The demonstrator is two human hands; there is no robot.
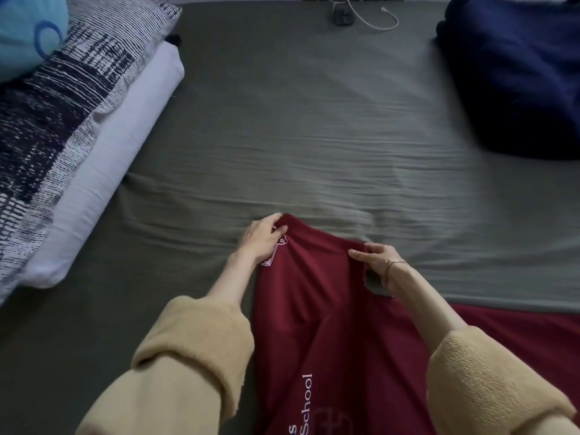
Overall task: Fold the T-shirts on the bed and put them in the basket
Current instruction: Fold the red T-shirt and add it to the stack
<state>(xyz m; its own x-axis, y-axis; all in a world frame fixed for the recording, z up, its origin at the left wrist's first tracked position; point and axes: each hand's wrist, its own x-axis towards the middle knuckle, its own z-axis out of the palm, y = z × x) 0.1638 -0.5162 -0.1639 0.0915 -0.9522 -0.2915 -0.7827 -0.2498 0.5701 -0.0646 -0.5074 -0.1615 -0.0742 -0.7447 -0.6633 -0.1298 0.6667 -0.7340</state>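
I see the maroon T-shirt point(317, 309) at 6 o'clock on the grey-green bed point(314, 136), my left hand point(262, 238) pinching its far-left edge and my right hand point(378, 262) gripping its far-right edge. Stacked pillows point(78, 136) lie at 9 o'clock. A dark blue bundle point(518, 73) sits at 2 o'clock, a white cable point(376, 14) at 12.

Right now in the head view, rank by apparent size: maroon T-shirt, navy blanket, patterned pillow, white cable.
1. maroon T-shirt, though it lies nearest the camera, so its size is inflated
2. patterned pillow and navy blanket, too close to rank; both are cut off by the frame
3. white cable, clearly smallest
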